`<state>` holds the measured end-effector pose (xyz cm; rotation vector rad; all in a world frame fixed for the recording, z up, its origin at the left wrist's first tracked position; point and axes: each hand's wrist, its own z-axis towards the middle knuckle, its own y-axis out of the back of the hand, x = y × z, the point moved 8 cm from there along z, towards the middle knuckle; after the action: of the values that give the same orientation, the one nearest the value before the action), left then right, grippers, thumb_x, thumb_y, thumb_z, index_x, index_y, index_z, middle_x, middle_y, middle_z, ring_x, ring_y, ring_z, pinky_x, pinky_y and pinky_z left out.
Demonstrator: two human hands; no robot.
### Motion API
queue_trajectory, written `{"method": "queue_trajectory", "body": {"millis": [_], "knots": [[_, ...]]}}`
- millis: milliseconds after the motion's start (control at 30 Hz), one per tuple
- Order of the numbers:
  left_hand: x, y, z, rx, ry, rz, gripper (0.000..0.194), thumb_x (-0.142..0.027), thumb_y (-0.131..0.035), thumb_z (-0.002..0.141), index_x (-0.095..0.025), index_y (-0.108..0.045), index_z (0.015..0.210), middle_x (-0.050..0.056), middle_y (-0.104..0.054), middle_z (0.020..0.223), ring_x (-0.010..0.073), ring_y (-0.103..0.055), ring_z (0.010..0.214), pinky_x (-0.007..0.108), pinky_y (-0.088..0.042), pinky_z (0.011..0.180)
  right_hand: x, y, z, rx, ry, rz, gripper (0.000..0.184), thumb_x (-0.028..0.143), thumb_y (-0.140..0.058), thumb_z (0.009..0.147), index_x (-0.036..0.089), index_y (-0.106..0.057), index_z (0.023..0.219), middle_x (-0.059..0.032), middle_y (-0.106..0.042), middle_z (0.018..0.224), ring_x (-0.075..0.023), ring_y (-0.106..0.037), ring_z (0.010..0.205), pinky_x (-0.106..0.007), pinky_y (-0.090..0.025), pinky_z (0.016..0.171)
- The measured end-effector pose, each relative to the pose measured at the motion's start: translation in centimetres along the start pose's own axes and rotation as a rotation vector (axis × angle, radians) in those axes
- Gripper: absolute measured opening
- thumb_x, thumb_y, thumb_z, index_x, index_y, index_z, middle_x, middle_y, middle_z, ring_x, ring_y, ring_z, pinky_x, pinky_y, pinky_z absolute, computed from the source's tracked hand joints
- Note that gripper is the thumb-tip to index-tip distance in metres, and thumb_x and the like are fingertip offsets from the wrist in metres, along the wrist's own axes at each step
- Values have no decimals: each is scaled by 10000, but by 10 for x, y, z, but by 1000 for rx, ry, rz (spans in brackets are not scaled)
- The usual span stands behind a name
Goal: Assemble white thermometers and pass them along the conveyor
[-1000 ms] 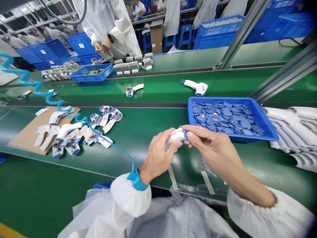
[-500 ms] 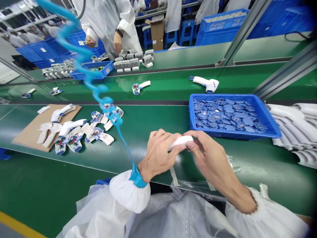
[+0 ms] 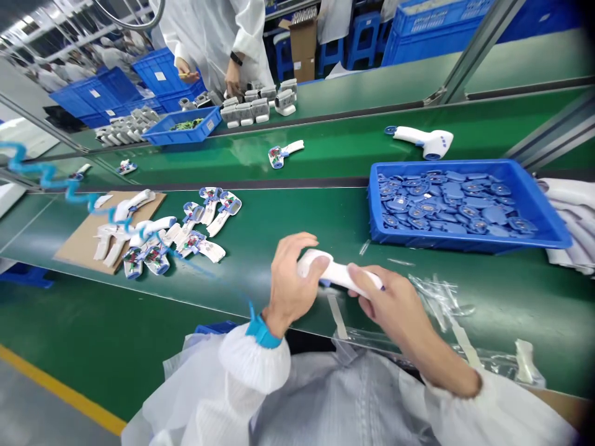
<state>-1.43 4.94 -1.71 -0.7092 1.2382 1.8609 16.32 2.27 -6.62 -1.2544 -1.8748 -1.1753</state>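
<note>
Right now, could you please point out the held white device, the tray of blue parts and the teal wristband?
Held white device point(image 3: 340, 275): head view, handle.
Tray of blue parts point(image 3: 437, 241): head view, front wall.
Teal wristband point(image 3: 263, 334): head view, outer face.

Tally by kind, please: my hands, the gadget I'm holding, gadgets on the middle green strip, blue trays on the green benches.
Hands: 2, left hand and right hand
Held gadget: 1
Gadgets on the strip: 4
Blue trays: 2, near tray and far tray
Total: 9
</note>
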Motion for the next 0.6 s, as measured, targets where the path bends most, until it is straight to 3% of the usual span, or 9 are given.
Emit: {"method": "queue_trajectory", "body": {"millis": [67,100,133,233,300,367,433,500,600], "knots": [[9,13,-6,-179,12,-64,364,-475,-577,1013,-197,-653,790,65,-710,840,185,-657,834,311,-510,787,-19,-17,2,183,-291,149,576,715,-454,942,216,-545,669,19,-463,506,-97,-303,403,-264,-242,420],[19,15,-7,-248,68,-77,420,-486,-564,1022,-199,-612,719,44,-673,752,164,-625,741,296,-494,729,-19,-25,4,250,-318,164,563,709,-465,938,212,-555,690,7,-513,541,-93,-311,398,-263,-238,413],[31,13,-7,-289,144,-86,477,-497,-552,1029,-204,-563,653,18,-615,660,142,-571,647,283,-466,668,-14,-30,7,275,-256,119,515,681,-508,931,204,-603,760,-11,-586,607,-99,-362,412,-264,-267,422],[61,-5,5,-259,315,-80,551,-511,-546,1027,-211,-494,568,-21,-489,542,119,-454,544,274,-389,589,16,-40,12,190,202,-249,338,525,-543,972,227,-695,1015,-35,-709,748,-142,-543,515,-268,-343,512],[65,-11,16,-239,304,-11,555,-459,-548,1022,-213,-450,534,-21,-461,527,118,-425,537,280,-355,581,27,-50,8,104,435,-512,336,450,-463,1028,222,-709,1051,-46,-710,709,-165,-576,520,-287,-289,520],[60,-8,23,-251,238,97,556,-392,-535,1013,-214,-384,508,-21,-430,513,115,-382,524,292,-319,579,25,-56,8,53,513,-650,394,429,-404,1062,192,-718,1057,-65,-706,673,-187,-598,501,-311,-243,512],[52,-7,29,-179,144,163,535,-367,-532,1001,-211,-377,514,-13,-456,531,117,-392,536,293,-322,598,24,-56,11,24,544,-682,409,439,-402,1075,191,-727,1084,-58,-706,658,-197,-618,504,-313,-257,506],[50,-10,34,30,88,224,476,-400,-584,972,-205,-471,552,9,-561,602,127,-485,595,281,-368,653,27,-48,13,-13,595,-653,422,463,-396,1085,211,-732,1128,-48,-731,704,-196,-653,550,-299,-344,517],[79,4,56,278,251,449,408,-487,-658,915,-209,-621,618,54,-690,707,186,-621,719,292,-414,718,42,-10,11,-260,681,-595,497,542,-412,1068,207,-669,1330,-95,-792,1016,-200,-700,663,-313,-506,596]]}}
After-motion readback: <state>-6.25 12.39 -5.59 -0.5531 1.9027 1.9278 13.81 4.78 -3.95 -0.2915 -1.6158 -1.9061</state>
